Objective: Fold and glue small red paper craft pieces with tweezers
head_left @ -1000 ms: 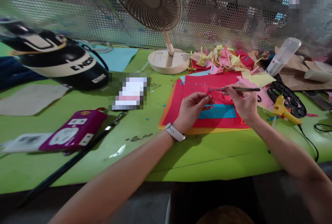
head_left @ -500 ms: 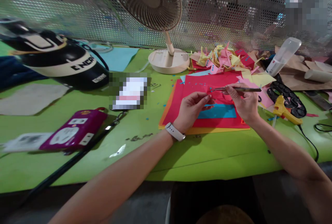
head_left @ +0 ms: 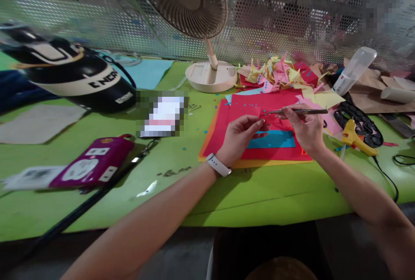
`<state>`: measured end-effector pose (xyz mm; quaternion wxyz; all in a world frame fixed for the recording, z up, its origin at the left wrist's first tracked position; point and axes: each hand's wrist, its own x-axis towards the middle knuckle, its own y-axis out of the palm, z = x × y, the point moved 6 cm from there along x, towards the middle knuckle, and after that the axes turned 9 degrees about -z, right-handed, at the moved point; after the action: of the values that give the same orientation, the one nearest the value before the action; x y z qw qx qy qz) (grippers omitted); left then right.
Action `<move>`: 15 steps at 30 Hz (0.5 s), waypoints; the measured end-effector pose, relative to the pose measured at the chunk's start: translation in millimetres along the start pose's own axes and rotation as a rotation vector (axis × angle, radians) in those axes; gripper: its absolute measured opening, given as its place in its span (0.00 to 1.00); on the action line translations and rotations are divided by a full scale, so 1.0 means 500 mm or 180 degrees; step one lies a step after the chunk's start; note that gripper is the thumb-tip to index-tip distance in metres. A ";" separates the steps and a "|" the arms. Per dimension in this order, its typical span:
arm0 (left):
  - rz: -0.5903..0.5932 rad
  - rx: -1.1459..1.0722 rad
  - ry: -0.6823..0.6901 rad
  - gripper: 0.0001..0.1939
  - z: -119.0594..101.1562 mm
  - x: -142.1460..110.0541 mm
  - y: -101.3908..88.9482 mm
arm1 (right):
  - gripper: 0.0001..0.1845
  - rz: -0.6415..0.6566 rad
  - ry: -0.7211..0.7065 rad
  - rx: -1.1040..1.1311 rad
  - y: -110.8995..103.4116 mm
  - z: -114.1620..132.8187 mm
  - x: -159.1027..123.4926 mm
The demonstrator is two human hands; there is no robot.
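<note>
Tweezers [head_left: 300, 111] lie gripped in the right hand [head_left: 308, 129], tip right beside a tiny blue bit [head_left: 264, 112]; the left hand [head_left: 241, 135] has thumb and finger pinched on a small red paper piece [head_left: 271, 119], over the red sheet [head_left: 223, 141]; blue strip [head_left: 277, 139] just below; yellow glue gun [head_left: 358, 138] resting rightward on the green worktop [head_left: 162, 211].

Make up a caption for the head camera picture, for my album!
Right hand holds tweezers over red paper, left hand close by.

Head-worn view; faces forward, down at hands [head_left: 275, 133].
</note>
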<state>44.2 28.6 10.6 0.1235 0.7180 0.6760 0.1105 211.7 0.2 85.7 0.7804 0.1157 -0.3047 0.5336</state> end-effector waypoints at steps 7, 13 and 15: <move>-0.0009 -0.0014 0.0015 0.20 0.001 0.002 -0.002 | 0.15 -0.0010 0.0026 -0.0072 -0.002 -0.003 0.001; 0.0014 -0.0002 0.0009 0.20 0.001 0.002 -0.001 | 0.14 0.0005 -0.0061 -0.0091 -0.003 -0.001 0.000; 0.0023 0.0043 0.0018 0.20 0.000 0.002 0.000 | 0.15 0.0018 -0.0044 -0.0126 -0.002 -0.003 0.000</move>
<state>44.1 29.4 10.7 0.1164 0.7210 0.6745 0.1084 213.1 0.4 84.7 0.7789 0.1031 -0.3209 0.5288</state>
